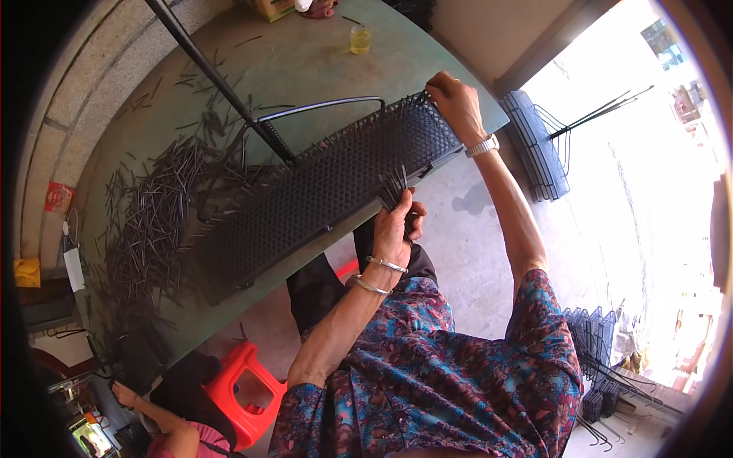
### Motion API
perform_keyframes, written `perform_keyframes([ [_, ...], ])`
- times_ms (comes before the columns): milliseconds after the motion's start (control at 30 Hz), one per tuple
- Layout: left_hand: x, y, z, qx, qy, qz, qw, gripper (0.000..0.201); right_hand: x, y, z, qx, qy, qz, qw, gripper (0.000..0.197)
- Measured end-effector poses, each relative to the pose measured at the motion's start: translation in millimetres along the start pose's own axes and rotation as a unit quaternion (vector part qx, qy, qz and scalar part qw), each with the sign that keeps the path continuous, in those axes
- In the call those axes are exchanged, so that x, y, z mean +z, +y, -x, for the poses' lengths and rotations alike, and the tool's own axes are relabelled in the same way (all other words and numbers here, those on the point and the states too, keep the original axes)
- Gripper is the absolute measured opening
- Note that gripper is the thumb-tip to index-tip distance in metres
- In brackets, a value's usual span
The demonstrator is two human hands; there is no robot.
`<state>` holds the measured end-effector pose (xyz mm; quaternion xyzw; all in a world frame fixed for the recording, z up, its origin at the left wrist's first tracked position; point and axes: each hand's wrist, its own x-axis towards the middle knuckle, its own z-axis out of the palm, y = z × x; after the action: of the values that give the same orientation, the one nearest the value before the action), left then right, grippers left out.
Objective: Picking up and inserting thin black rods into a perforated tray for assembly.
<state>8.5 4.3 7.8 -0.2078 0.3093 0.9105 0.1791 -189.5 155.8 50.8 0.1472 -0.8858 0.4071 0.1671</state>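
A long black perforated panel (298, 198), with a honeycomb of holes, lies aslant along the table's near edge. Short dark sticks stand in a row along its far long edge. My left hand (395, 229) is closed round a bundle of short dark sticks (392, 185), just in front of the panel's near edge. At the panel's far right corner, my right hand (456, 107) is closed, fingertips pinched at the edge; what they pinch is too small to make out. A dark metal pole (221, 80) and a bent rod frame (321, 108) reach behind the panel.
Loose sticks (153, 221) are heaped on the green table (305, 49), left of the panel. A yellow cup (360, 40) stands farther back. A red stool (243, 393) and another person's hand (124, 395) are lower left. Wire-framed panels (534, 145) stand at right.
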Motion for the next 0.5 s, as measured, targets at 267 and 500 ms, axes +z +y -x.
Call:
perform_keyframes([
  [267,9,7,4,0.003,0.022,-0.01,1.0,0.033,4,-4,-1,-0.027,0.02,0.173,0.984,0.024],
  [500,4,4,0,0.004,0.021,-0.002,1.0,0.034,1,0,-11,-0.048,-0.058,0.186,0.98,0.022],
])
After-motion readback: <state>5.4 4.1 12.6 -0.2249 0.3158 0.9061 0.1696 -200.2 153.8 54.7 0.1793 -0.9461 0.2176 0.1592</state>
